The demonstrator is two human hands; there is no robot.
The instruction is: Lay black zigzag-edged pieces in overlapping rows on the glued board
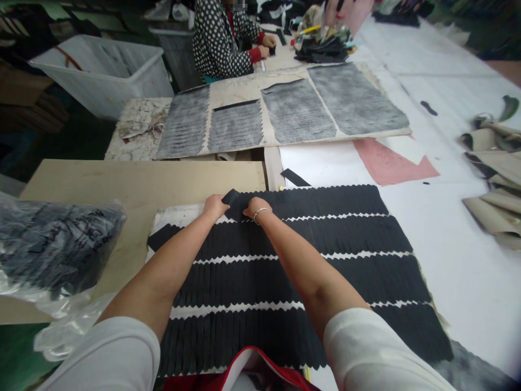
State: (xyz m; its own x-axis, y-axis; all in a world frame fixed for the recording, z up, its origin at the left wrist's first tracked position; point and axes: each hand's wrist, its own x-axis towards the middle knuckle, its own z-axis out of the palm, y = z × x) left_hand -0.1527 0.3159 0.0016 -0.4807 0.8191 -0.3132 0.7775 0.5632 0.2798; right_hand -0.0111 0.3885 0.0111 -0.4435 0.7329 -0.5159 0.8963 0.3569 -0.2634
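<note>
My left hand (215, 207) is closed, its thumb and fingers at the left edge of a black strip (232, 199) whose top corner sticks up past the row. Just right of it, my right hand (257, 206), with a bracelet at the wrist, has its fingers bent and closed on the same dark material; its fingertips are partly hidden. Both hands are at the left end of the top row of overlapping black strips (325, 202). More rows (260, 282) of such strips, with zigzag ends, lie on a pale board below my forearms. A loose bundle of strips (163, 237) lies by my left forearm.
Beyond is a board with grey strip panels (236, 125). A co-worker (223, 41) in polka-dot sleeves handles a small dark piece. A plastic-wrapped pack (57, 244) lies left, a white bin (106, 70) behind it. Pink paper (393, 162) and beige pieces (496, 179) lie right.
</note>
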